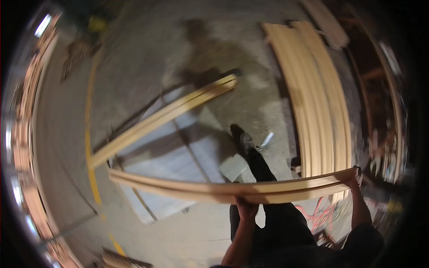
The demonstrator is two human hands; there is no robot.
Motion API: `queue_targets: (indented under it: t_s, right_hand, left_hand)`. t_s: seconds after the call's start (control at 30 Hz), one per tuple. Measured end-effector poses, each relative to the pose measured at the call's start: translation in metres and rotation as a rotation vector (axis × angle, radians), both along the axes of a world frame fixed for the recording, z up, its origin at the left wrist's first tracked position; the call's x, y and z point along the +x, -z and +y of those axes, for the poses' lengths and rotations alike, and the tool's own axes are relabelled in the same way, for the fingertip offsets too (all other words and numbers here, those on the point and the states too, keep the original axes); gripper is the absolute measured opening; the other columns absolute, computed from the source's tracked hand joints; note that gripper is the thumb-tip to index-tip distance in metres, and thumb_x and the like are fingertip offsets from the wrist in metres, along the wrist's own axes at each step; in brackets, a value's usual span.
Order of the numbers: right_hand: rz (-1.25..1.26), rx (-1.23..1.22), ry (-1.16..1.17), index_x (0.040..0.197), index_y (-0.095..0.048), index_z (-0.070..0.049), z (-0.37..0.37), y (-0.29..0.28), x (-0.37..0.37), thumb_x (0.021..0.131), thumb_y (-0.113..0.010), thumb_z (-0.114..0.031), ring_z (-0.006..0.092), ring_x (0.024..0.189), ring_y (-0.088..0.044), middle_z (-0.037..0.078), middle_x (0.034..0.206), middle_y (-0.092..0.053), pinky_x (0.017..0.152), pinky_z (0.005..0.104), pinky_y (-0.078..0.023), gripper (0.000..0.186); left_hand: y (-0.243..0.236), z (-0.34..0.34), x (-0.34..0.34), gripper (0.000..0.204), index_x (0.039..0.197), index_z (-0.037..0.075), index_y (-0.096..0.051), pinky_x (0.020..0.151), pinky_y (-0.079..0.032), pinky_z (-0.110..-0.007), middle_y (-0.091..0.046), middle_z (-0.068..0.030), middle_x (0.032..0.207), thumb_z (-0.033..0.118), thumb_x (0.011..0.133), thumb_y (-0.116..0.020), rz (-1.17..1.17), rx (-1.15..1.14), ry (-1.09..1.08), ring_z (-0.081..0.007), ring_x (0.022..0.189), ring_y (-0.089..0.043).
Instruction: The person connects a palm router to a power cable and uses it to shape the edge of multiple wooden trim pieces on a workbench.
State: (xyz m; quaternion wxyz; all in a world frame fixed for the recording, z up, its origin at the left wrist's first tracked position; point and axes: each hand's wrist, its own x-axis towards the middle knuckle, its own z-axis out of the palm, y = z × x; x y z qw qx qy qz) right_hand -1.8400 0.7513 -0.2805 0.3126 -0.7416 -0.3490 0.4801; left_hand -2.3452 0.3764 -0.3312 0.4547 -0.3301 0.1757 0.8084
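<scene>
The long grooved timber, one piece or two stacked, is held across the body, its left end above the grey sheet. The left hand has its fingers curled round the lower edge near the middle; the right hand grasps the right end, its fingers partly hidden. As I judge it, the work is partway: a similar timber already lies slantwise over the sheet, the held one is not set down, and more planks lie at right. A white scrap near the shoe and red cables by the legs could hinder footing
</scene>
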Motion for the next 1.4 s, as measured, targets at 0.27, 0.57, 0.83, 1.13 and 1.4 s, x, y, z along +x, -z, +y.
queue_targets:
  t_s: [0.27,0.57,0.83,1.13,1.4]
  right_hand:
    - [-0.446,-0.013,0.131,0.094,-0.063,-0.006,-0.303,-0.133,0.144,0.091,-0.055,-0.052,0.0253,0.077,-0.059,0.009,0.087,-0.063,0.071,0.0414,-0.049,0.046]
    - [-0.705,-0.104,0.414,0.086,-0.062,0.001,-0.608,-0.148,0.217,0.087,-0.052,-0.049,0.0355,0.075,-0.06,0.022,0.077,-0.061,0.075,0.0429,-0.048,0.051]
    - [-0.622,-0.098,0.914,0.077,-0.057,0.001,-0.871,-0.197,0.227,0.09,-0.053,-0.041,0.0219,0.071,-0.057,0.014,0.073,-0.061,0.07,0.037,-0.047,0.044]
    - [-0.613,-0.382,1.482,0.101,-0.061,0.003,-1.197,-0.195,0.035,0.091,-0.05,-0.045,0.0427,0.097,-0.057,0.029,0.105,-0.061,0.089,0.0466,-0.043,0.05]
    - [-0.191,-0.332,2.24,0.115,-0.06,0.002,-1.32,-0.179,-0.167,0.093,-0.048,-0.046,0.0264,0.098,-0.057,0.016,0.107,-0.063,0.089,0.0442,-0.045,0.054]
  left_hand:
    - [-0.095,-0.106,0.096,0.064,0.128,0.022,-0.06,0.105,-0.045,-0.05,-0.063,0.0001,0.127,0.067,0.084,-0.066,-0.072,-0.048,0.396,-0.0262,0.121,-0.056]
    - [-0.127,-0.174,0.159,0.069,0.137,0.016,-0.054,0.11,-0.04,-0.05,-0.061,-0.0076,0.132,0.065,0.089,-0.06,0.73,-0.007,0.925,-0.0283,0.125,-0.054]
    - [-0.207,-0.205,0.27,0.07,0.14,0.014,-0.05,0.114,-0.035,-0.052,-0.057,-0.0054,0.139,0.063,0.091,-0.059,0.291,0.169,1.253,-0.0284,0.13,-0.05]
    - [-0.236,-0.287,0.371,0.068,0.139,0.014,-0.048,0.111,-0.039,-0.049,-0.055,-0.0073,0.138,0.066,0.097,-0.044,0.291,0.346,1.822,-0.0288,0.129,-0.05]
    - [-0.202,-0.395,0.447,0.076,0.145,0.01,-0.041,0.115,-0.035,-0.05,-0.05,-0.0097,0.142,0.063,0.092,-0.059,0.088,0.33,2.311,-0.03,0.135,-0.045]
